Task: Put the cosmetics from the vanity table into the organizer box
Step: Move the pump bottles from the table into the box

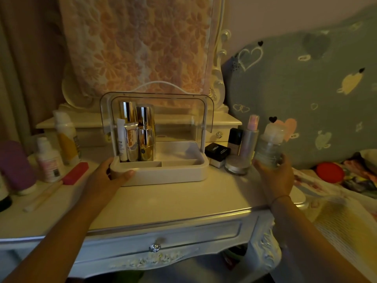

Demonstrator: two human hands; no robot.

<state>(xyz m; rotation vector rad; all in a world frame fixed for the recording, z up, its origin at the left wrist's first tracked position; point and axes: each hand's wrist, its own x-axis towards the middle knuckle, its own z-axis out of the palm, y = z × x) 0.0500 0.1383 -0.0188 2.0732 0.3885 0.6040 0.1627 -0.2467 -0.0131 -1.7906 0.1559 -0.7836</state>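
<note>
A white organizer box with a raised clear lid stands at the middle of the vanity table. Its left part holds gold bottles and two tubes. My left hand grips the box's front left corner. My right hand holds a clear bottle with a white cap, lifted just right of the box. A black jar, a glass jar, a foundation bottle and a pink-topped spray bottle stand between box and hand.
On the left stand a yellow-and-white bottle, a small white bottle, a purple container, a pink block and a white stick. A cloth-covered mirror rises behind. A bed with a red lid lies right.
</note>
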